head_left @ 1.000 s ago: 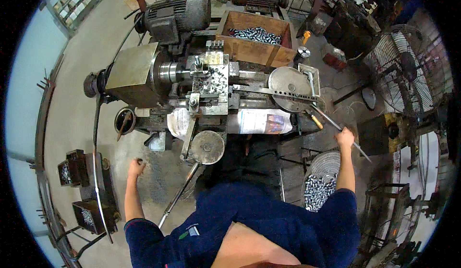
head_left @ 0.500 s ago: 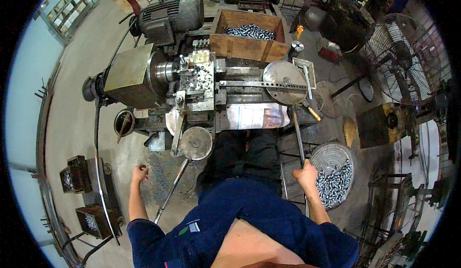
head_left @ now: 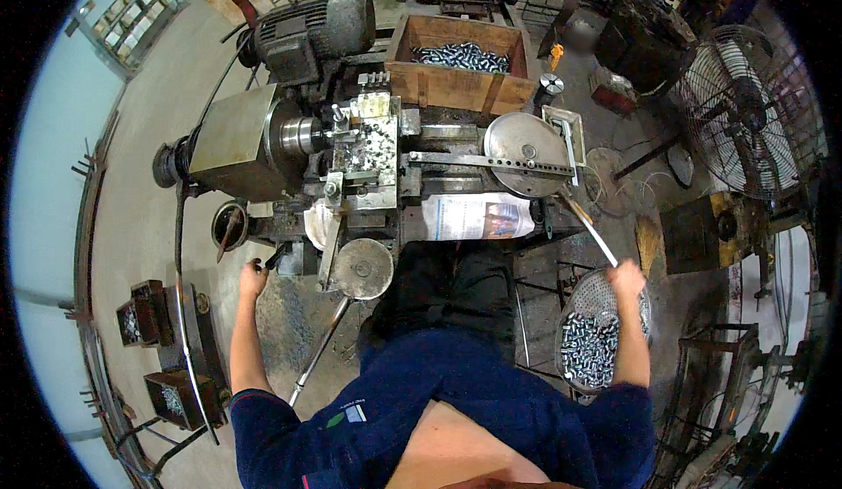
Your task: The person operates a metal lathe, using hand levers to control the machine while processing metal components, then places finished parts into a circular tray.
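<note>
My right hand [head_left: 625, 278] is closed round the lower end of a long metal lever [head_left: 599, 239], which slants up to the large round metal disc [head_left: 526, 142] at the lathe's right end. My left hand [head_left: 253, 280] is out to the left with its fingers curled; a dark spot shows at the fingertips, too small to name. Close beside it is a black handle [head_left: 274, 256] by a small pale tray. The lathe [head_left: 373, 151] stands ahead, its steel chuck [head_left: 303, 134] at the left and dark chips over its carriage.
A wooden box [head_left: 460, 85] of shiny metal pieces stands behind the lathe. Below my right hand is a perforated basin [head_left: 576, 300] of similar pieces. A smaller disc [head_left: 362, 270] with a slanting rod is near my legs. A caged fan [head_left: 737, 112] stands at right.
My right hand has swung the lever outward to the right and up. My left hand has moved forward, up close to the black handle.
</note>
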{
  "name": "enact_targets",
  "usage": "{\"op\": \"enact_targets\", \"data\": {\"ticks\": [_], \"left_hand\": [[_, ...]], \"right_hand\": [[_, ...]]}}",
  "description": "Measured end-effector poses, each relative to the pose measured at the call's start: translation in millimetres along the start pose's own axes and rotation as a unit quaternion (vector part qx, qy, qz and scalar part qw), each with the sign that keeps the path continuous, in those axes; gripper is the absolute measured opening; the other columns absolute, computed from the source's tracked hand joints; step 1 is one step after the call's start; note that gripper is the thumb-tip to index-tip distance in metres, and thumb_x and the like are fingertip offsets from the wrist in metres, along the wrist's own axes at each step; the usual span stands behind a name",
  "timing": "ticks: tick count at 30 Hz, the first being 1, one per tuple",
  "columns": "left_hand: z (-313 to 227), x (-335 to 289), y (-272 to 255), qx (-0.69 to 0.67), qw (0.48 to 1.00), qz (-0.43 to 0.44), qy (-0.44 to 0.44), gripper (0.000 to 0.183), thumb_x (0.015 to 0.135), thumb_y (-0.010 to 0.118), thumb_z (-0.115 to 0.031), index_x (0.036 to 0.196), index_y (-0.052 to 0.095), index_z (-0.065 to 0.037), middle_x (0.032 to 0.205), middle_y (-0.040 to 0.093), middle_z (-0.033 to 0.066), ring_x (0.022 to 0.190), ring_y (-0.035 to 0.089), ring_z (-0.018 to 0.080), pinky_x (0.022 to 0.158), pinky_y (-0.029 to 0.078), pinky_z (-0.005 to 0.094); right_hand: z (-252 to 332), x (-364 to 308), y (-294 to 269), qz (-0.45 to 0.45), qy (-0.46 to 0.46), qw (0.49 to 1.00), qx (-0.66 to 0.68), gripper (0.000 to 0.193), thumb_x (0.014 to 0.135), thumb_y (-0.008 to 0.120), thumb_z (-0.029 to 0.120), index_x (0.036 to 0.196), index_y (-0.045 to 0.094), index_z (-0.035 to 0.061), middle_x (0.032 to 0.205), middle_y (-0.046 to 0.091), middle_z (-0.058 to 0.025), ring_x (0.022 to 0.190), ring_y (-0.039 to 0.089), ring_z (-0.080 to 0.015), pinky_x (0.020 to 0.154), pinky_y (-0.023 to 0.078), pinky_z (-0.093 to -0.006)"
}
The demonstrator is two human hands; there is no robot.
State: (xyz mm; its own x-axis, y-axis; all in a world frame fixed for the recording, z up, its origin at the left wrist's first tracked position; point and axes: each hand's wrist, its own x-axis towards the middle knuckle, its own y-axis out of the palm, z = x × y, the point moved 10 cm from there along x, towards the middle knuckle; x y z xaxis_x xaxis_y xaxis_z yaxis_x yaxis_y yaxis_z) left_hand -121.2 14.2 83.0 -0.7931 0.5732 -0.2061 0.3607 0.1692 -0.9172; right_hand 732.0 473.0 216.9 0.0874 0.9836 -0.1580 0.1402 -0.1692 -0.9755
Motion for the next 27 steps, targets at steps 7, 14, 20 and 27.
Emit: {"op": "enact_targets", "data": {"ticks": [7, 14, 20, 27], "left_hand": [[-89, 0, 5, 0.151, 0.986, 0.040, 0.056, 0.044, 0.081, 0.056, -0.042, 0.104, 0.056, -0.004, 0.095, 0.062, 0.0197, 0.087, 0.060, 0.0344, 0.075, 0.048, 0.0416], [-7, 4, 105, 0.061, 0.985, -0.143, -0.070, 0.046, 0.077, 0.056, -0.048, 0.089, 0.055, -0.004, 0.079, 0.062, 0.0213, 0.074, 0.062, 0.0373, 0.064, 0.048, 0.0484], [-47, 2, 50, 0.181, 0.981, 0.026, 0.064, 0.041, 0.077, 0.058, -0.044, 0.095, 0.056, -0.006, 0.085, 0.064, 0.0162, 0.079, 0.062, 0.0356, 0.069, 0.049, 0.0460], [-3, -3, 27, -0.003, 0.990, 0.143, 0.006, 0.050, 0.075, 0.065, -0.039, 0.106, 0.056, -0.002, 0.088, 0.064, 0.0166, 0.075, 0.064, 0.0291, 0.065, 0.050, 0.0397]], "right_hand": [[43, 60, -64, -0.120, 0.030, 0.990, -0.064, 0.055, 0.063, 0.061, 0.030, 0.114, 0.053, 0.0097, 0.119, 0.052, -0.0127, 0.118, 0.042, -0.0287, 0.100, 0.026, -0.0515], [116, -18, -101, -0.298, -0.139, 0.940, 0.090, 0.054, 0.056, 0.064, 0.024, 0.107, 0.059, 0.0063, 0.115, 0.054, -0.0121, 0.116, 0.043, -0.0282, 0.102, 0.025, -0.0502], [201, -46, -171, -0.271, -0.315, 0.880, 0.230, 0.040, 0.057, 0.063, 0.015, 0.095, 0.063, 0.0014, 0.099, 0.060, -0.0169, 0.098, 0.053, -0.0333, 0.088, 0.040, -0.0398], [421, -168, -263, -0.166, -0.640, 0.645, 0.383, 0.037, 0.056, 0.063, 0.012, 0.091, 0.063, 0.0030, 0.088, 0.061, -0.0142, 0.084, 0.056, -0.0318, 0.075, 0.046, -0.0373]]}}
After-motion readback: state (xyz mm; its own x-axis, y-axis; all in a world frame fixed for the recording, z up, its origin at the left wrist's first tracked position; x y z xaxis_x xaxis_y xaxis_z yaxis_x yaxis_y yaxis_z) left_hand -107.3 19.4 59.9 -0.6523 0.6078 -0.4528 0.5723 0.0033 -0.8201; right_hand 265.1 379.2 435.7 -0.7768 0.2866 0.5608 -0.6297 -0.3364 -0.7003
